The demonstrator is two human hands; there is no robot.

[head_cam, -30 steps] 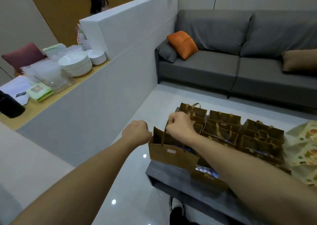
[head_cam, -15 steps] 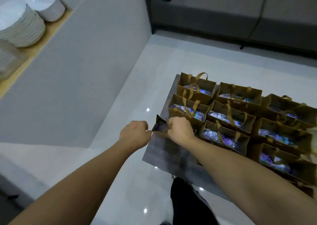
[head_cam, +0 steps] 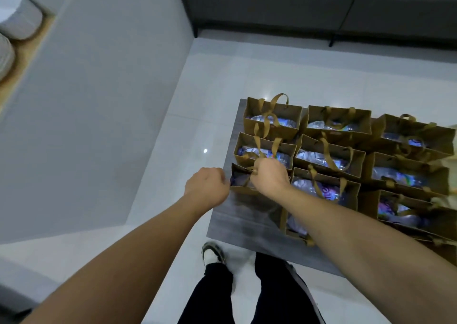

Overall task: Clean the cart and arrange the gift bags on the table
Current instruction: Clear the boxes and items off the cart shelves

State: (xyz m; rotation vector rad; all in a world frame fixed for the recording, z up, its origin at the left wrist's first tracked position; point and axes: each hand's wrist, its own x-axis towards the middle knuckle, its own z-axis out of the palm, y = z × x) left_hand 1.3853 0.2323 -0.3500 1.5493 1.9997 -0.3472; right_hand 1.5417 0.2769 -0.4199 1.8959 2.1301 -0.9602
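A low grey table (head_cam: 249, 222) stands on a glossy white tiled floor (head_cam: 210, 81), with a grey sofa (head_cam: 284, 2) beyond it and a pale partition wall (head_cam: 99, 101) off to the left. Brown paper gift bags (head_cam: 331, 135) with ribbon handles stand in close rows on the table, touching one another; each holds shiny clear wrapping with blue and purple print.

One bag (head_cam: 238, 178) sits at the table's near left corner, directly under both hands. The right hand (head_cam: 269, 176) is clenched around this bag's ribbon handle (head_cam: 254, 168), knuckles up. The left hand (head_cam: 206, 187) is curled at the bag's left edge, its fingertips against the rim; whether it pinches the paper cannot be told. Both forearms reach forward from below, above dark trousers (head_cam: 247, 296) and a shoe (head_cam: 212, 252).
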